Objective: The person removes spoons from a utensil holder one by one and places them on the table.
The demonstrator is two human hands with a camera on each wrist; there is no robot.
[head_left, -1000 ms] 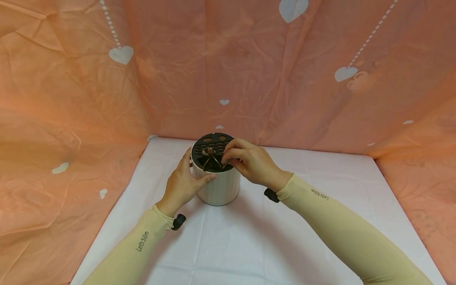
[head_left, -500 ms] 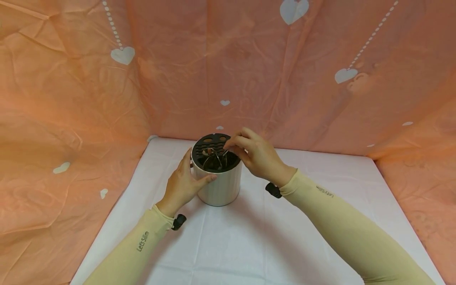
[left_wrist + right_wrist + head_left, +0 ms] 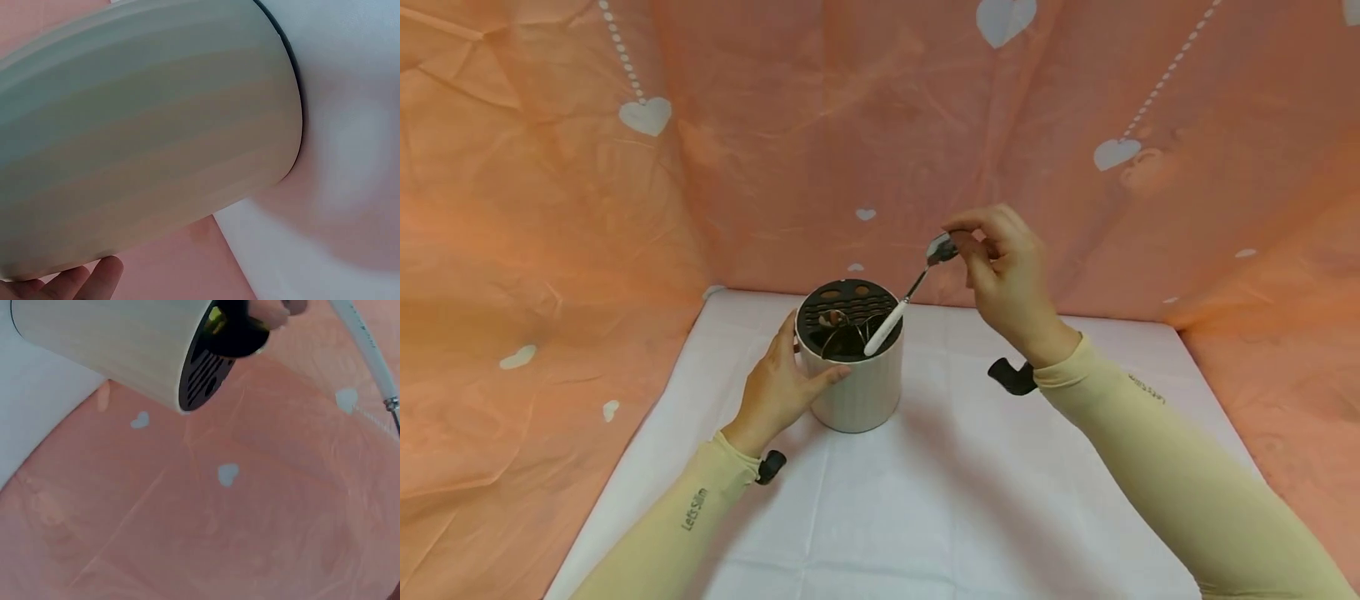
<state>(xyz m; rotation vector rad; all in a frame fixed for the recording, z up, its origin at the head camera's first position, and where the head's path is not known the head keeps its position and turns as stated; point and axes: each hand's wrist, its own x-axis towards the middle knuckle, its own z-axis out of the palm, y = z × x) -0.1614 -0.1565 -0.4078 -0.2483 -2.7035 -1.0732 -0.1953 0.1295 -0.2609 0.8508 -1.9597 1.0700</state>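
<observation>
A cream utensil holder point(image 3: 856, 396) with a black slotted lid point(image 3: 853, 296) stands upright. My left hand point(image 3: 782, 379) grips its left side, thumb on the front near the rim; its fingertips point(image 3: 103, 278) show along the wall in the left wrist view. Above and right of the holder, my right hand point(image 3: 1011, 275) pinches a spoon point(image 3: 887, 327) by its metal bowl. The spoon slants, its white handle pointing down over the lid's front opening. In the right wrist view only the handle point(image 3: 365, 347) and neck show. Shiny thin-rimmed round things point(image 3: 833, 319) stick out of that opening; their kind is unclear.
A white cloth point(image 3: 880, 517) covers the table under the holder. Close behind hangs a pink-orange curtain point(image 3: 790, 192) with white hearts, and it also closes off both sides. A dark strap mount point(image 3: 1011, 377) sits at my right wrist.
My right hand has risen from the holder's opening and moved right, drawing the spoon up so its handle shows. My left hand has kept its grip on the holder.
</observation>
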